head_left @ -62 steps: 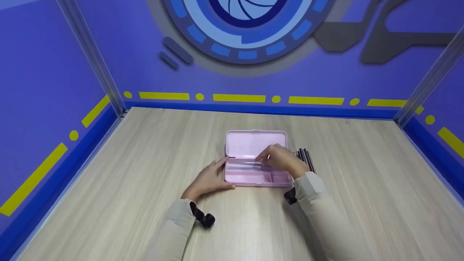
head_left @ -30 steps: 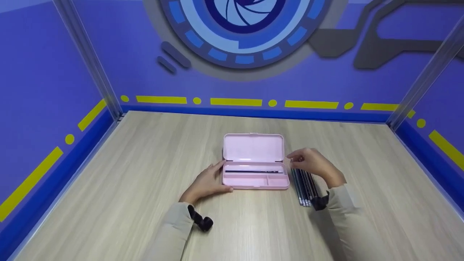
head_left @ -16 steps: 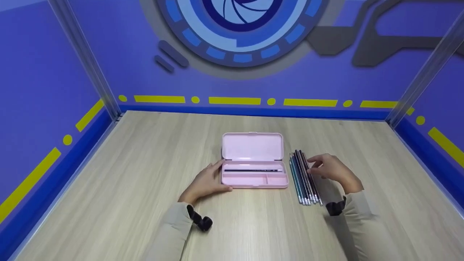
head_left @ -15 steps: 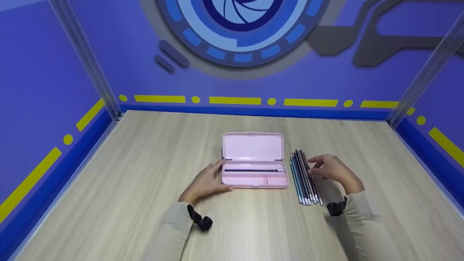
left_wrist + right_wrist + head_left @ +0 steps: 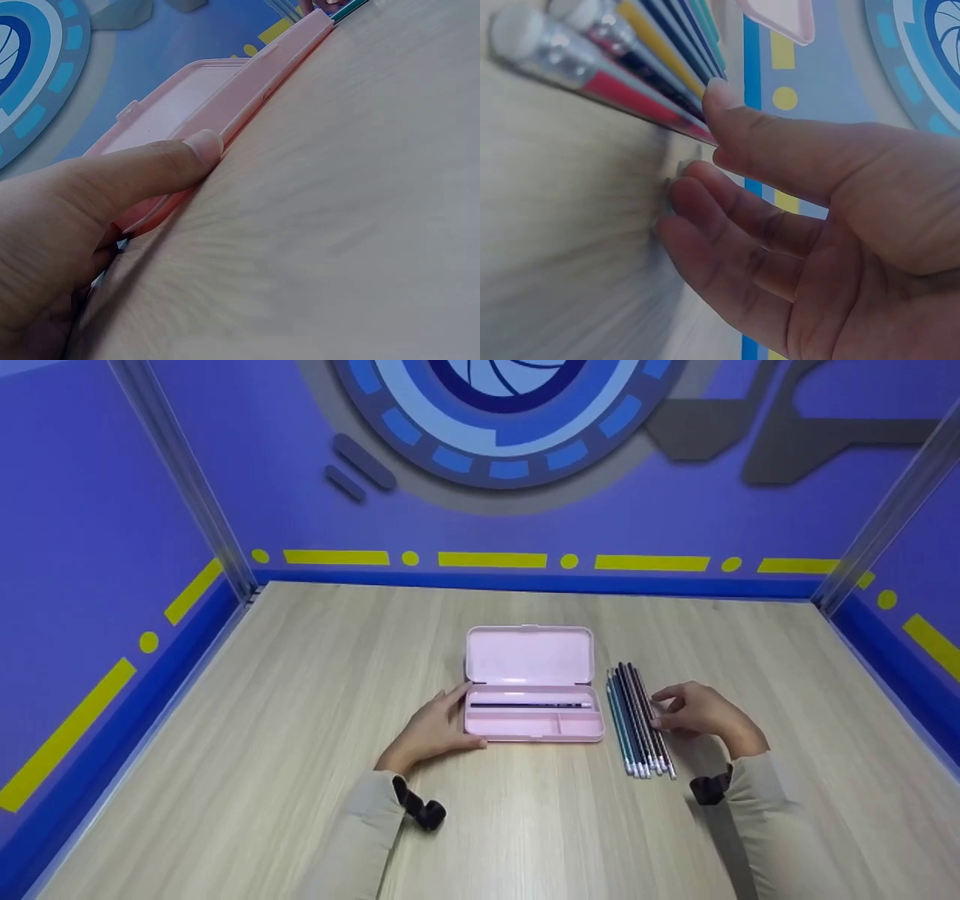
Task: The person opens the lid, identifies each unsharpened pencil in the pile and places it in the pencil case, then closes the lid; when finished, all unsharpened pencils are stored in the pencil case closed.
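A pink pencil case [image 5: 534,739] lies with its lid [image 5: 529,655] raised at the back. One dark pencil [image 5: 529,706] with a white eraser end lies lengthwise in its rear compartment. My left hand [image 5: 431,730] holds the case's left end, the thumb along the front edge and the fingers at the left side. To the right of the case, several pencils [image 5: 636,720] lie side by side, eraser ends toward me. My right hand [image 5: 701,712] is at the right edge of this row, with thumb and index fingertips touching the outermost pencil [image 5: 649,97]; its other fingers are loosely bent.
Everything rests on a light wood table [image 5: 300,675]. Blue printed panels [image 5: 480,525] with yellow dashes enclose the back and both sides. The case's two front compartments are divided by a short wall [image 5: 559,724].
The right hand has left the case's rear compartment, where the dark pencil now lies, and moved right to the far edge of the pencil row. The left hand has stayed on the case.
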A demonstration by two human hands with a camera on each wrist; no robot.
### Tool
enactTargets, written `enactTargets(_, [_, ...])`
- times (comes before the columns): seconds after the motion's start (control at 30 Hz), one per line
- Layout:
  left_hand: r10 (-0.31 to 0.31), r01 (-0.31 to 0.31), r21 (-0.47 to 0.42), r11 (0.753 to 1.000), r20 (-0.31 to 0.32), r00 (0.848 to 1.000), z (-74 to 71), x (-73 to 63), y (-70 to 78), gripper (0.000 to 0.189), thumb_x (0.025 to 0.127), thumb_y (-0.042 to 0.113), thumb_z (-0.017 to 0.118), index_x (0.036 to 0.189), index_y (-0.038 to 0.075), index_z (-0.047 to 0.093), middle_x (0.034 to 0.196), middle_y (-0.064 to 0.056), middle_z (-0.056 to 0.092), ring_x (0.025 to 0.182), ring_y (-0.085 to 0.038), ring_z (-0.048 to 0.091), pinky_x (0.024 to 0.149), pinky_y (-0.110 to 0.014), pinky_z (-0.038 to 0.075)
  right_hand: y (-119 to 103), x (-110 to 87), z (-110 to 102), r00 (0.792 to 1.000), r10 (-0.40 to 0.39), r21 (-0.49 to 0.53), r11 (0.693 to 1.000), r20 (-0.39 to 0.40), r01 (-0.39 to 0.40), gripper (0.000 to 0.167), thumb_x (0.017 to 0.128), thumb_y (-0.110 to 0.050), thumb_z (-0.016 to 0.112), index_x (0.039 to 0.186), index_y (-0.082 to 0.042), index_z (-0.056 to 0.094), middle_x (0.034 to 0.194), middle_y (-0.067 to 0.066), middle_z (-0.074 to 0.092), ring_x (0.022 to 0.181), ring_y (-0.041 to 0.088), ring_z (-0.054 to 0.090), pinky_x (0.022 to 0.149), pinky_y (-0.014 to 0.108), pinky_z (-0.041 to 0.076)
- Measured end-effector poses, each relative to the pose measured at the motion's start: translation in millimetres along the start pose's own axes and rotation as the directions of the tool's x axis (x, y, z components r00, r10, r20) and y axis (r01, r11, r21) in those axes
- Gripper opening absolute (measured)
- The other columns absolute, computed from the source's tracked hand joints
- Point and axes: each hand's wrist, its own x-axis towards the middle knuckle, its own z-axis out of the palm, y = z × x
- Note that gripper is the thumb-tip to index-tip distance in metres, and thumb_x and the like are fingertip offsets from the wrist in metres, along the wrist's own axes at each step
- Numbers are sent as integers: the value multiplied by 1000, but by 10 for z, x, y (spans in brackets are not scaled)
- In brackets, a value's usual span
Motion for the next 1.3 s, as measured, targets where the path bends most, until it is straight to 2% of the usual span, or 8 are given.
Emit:
enactTargets(0.33, [29, -29, 11, 1000, -10, 1000, 15, 11, -14, 99, 66, 45, 85, 149, 22, 36, 152, -12, 39, 141, -49, 24, 114, -60, 25, 49, 33, 4, 999, -14, -32, 999, -29, 13, 54, 83, -13, 72, 127, 13, 54, 79, 7, 64, 63, 12, 58, 58, 30, 53])
enactTargets(0.7, [29, -28, 14, 999, -13, 1000, 1, 17, -10, 101, 65, 46, 85, 150, 21, 36, 152, -13, 38, 141, -47, 24, 114, -59, 25, 3, 70, 36, 995, 59, -12, 998, -78, -60, 53, 84, -14, 70, 126, 13, 54, 83, 11, 66, 65, 13, 61, 58, 30, 54])
enactTargets(0.8, [23, -23, 6, 1000, -11, 1000, 12, -3, -14, 102, 65, 47, 85, 150, 21, 35, 152, -15, 37, 141, -47, 24, 114, -59, 25, -3, 71, 69, 994, 51, -25, 998, -97, -54, 53, 83, -13, 70, 126, 13, 54, 82, 12, 66, 64, 14, 60, 57, 30, 53])
enactTargets(0.97, [-1, 1, 6, 1000, -5, 1000, 37, -38, -41, 103, 65, 47, 85, 151, 21, 34, 153, -15, 36, 142, -47, 23, 114, -60, 24, -3, 73, 123, 996, 36, -5, 999, -83, -37, 52, 83, -8, 69, 128, 13, 51, 72, 7, 64, 56, 12, 58, 53, 29, 52])
enactTargets(1.07, [8, -8, 5, 1000, -13, 1000, 30, -26, -39, 103, 65, 47, 85, 151, 20, 34, 152, -17, 36, 141, -47, 25, 114, -60, 25, 5, 63, 109, 997, 21, 20, 1000, -69, -20, 52, 85, -8, 67, 129, 14, 49, 71, 7, 65, 55, 12, 59, 53, 30, 54])
enactTargets(1.3, [14, -13, 6, 1000, -15, 1000, 16, 15, 2, 102, 65, 46, 85, 150, 21, 35, 153, -12, 38, 141, -46, 26, 114, -58, 27, 71, 50, 19, 1000, 16, 81, 997, -19, -14, 58, 89, -10, 63, 136, 15, 42, 84, 11, 69, 69, 13, 64, 61, 32, 59])
